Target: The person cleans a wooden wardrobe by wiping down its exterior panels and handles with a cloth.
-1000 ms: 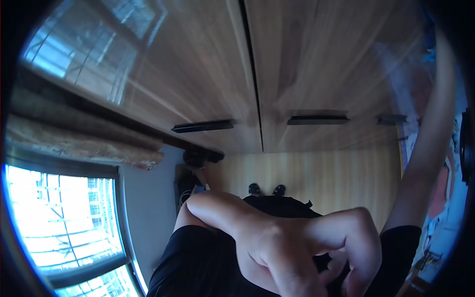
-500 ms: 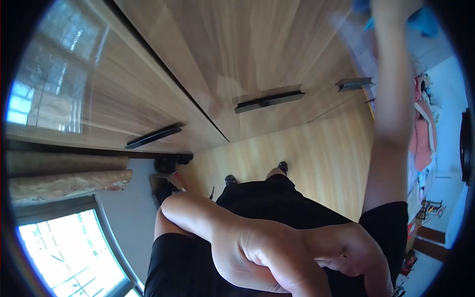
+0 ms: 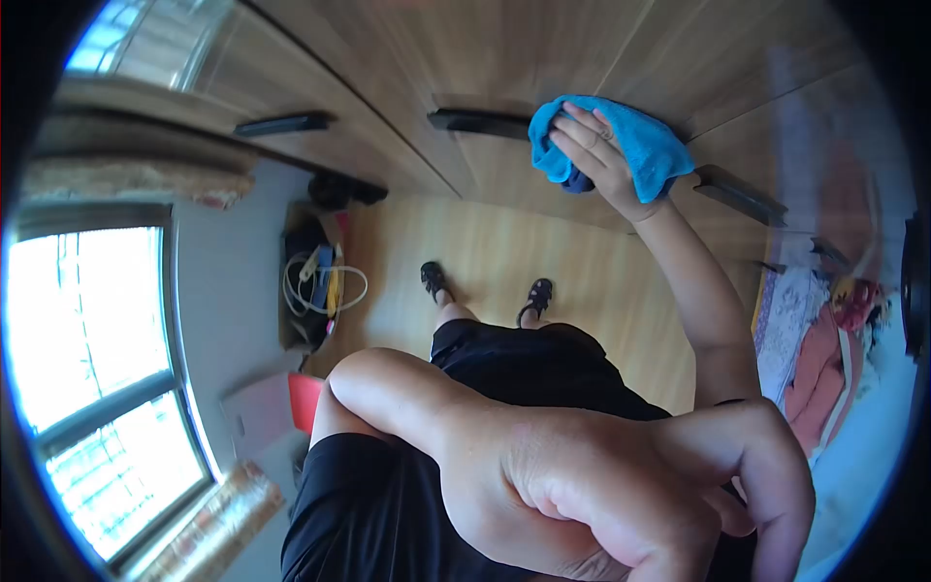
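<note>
A bright blue cloth (image 3: pixel 652 145) lies against the wood-grain cabinet front, beside a long black handle (image 3: pixel 480 122). My right hand (image 3: pixel 596 150) presses on it with the arm stretched out, a ring on one finger and the cloth bunched around the fingers and palm. Some dark blue material (image 3: pixel 579 180) shows under the hand. Very near the camera, my left hand (image 3: pixel 640 485) is bent in front of my body, above the black shorts. Its fingers curl round at the lower right, and what they hold, if anything, is hidden.
More black handles (image 3: pixel 742 197) line the cabinet. A bright window (image 3: pixel 92 330) and rolled curtain (image 3: pixel 136 179) are at the left. A box (image 3: pixel 291 281) with a white cable stands by the wall. Pink fabric (image 3: pixel 819 378) lies on the right. My sandaled feet are on the wooden floor (image 3: pixel 388 233).
My right hand has swept from the upper right edge leftward onto the cabinet front, bringing the blue cloth into clear view. The view has shifted, and my left hand stays curled near the camera.
</note>
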Tool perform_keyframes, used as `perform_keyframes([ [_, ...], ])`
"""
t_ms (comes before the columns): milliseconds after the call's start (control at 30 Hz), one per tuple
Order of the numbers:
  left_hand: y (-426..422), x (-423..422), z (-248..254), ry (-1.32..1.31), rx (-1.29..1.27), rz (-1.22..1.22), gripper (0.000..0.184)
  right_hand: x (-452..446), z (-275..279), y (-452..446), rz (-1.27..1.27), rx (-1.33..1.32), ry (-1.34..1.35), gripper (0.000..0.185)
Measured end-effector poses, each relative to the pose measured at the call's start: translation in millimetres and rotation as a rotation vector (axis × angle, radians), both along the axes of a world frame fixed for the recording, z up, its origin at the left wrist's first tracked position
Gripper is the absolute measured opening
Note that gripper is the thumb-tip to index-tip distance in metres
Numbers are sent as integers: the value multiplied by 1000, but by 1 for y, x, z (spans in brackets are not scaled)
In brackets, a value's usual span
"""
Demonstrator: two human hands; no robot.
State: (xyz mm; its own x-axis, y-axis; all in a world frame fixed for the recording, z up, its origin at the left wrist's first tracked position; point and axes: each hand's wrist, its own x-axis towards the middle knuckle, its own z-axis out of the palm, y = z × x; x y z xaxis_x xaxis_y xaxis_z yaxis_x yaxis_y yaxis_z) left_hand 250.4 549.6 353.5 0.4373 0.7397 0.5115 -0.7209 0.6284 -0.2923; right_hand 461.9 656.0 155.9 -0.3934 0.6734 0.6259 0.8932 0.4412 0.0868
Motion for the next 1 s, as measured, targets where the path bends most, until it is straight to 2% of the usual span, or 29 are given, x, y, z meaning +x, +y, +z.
perform_keyframes([
  [67, -7, 21, -2, 26, 56, 184, 24, 7, -8, -5, 48, -44, 69, 34],
  [133, -7, 27, 4, -9, 135, 262, 20, 6, -12, -7, 69, -37, 104, 33],
  [200, -9, 9, 9, 36, 180, 39, 18, 5, -19, -5, 85, -24, 154, 31],
  [267, -36, -5, 15, 133, 36, -59, 23, -7, -29, -3, 95, -46, 229, 30],
  [300, -49, -6, 32, 137, -133, 28, 26, -16, -32, -1, 101, -58, 267, 30],
  [367, -42, -16, 50, 211, -255, 10, 31, -28, -35, 5, 84, -23, 315, 31],
  [400, -17, -38, 56, 283, -208, -85, 33, -35, -37, 11, 88, -15, 350, 32],
  [567, -23, -49, 37, 207, -93, 14, 29, -76, -56, 55, 183, 54, 453, 34],
  [667, 13, -87, 39, 275, 24, -61, 22, -110, -69, 92, 255, 78, 525, 33],
  [767, 10, -76, 21, 106, 61, 142, 20, -145, -67, 125, 310, 88, 512, 27],
  [800, 18, -67, 26, -2, 75, 219, 20, -156, -58, 133, 263, 40, 414, 16],
  [900, -6, -61, 9, 3, 73, 322, 23, -187, -42, 148, 188, -367, 457, 5],
  [933, -12, -62, 12, 21, 28, 324, 24, -190, -47, 158, 224, -258, 226, 7],
  [1000, -9, -70, 14, 51, -22, 256, 24, -184, -50, 153, 218, -182, 225, 9],
])
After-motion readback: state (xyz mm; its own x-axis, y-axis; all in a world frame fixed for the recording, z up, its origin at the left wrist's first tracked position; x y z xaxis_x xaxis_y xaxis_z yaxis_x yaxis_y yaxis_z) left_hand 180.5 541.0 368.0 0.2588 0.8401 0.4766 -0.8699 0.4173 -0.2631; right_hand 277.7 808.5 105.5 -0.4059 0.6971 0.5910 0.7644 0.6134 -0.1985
